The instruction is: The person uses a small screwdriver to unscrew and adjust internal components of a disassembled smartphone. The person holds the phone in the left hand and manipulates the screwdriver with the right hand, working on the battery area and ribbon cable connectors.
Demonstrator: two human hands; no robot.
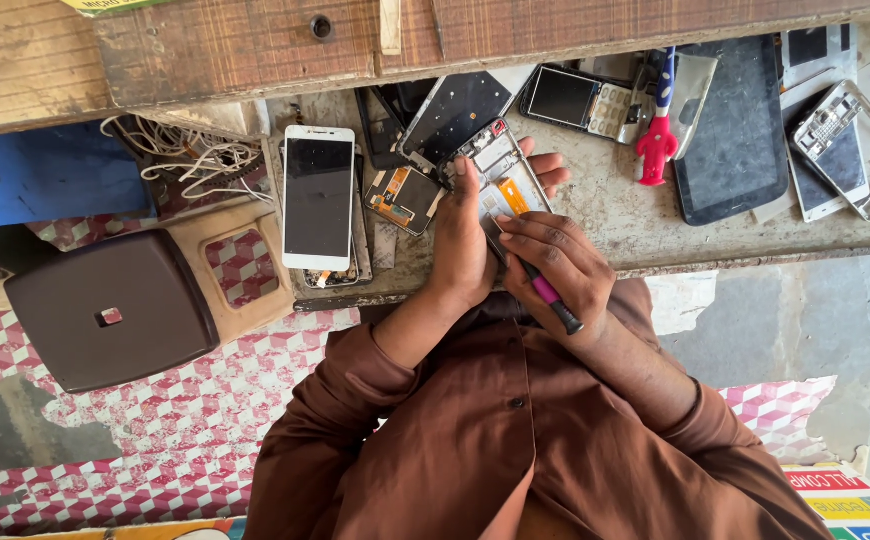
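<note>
Gripping opened phone [503,180] w/ left hand [465,240]; right hand [555,262] holds screwdriver [545,290] on it.

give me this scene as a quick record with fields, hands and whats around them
left hand: the left hand steadies an opened phone frame with an orange strip
right hand: the right hand grips a pink-and-black-handled screwdriver, tip at the frame
surface: worn grey workbench
nearby left: white-fronted smartphone, lying flat
nearby right: red-handled tool, dark tablet, bare metal phone frame
floor side: brown plastic stool
</note>
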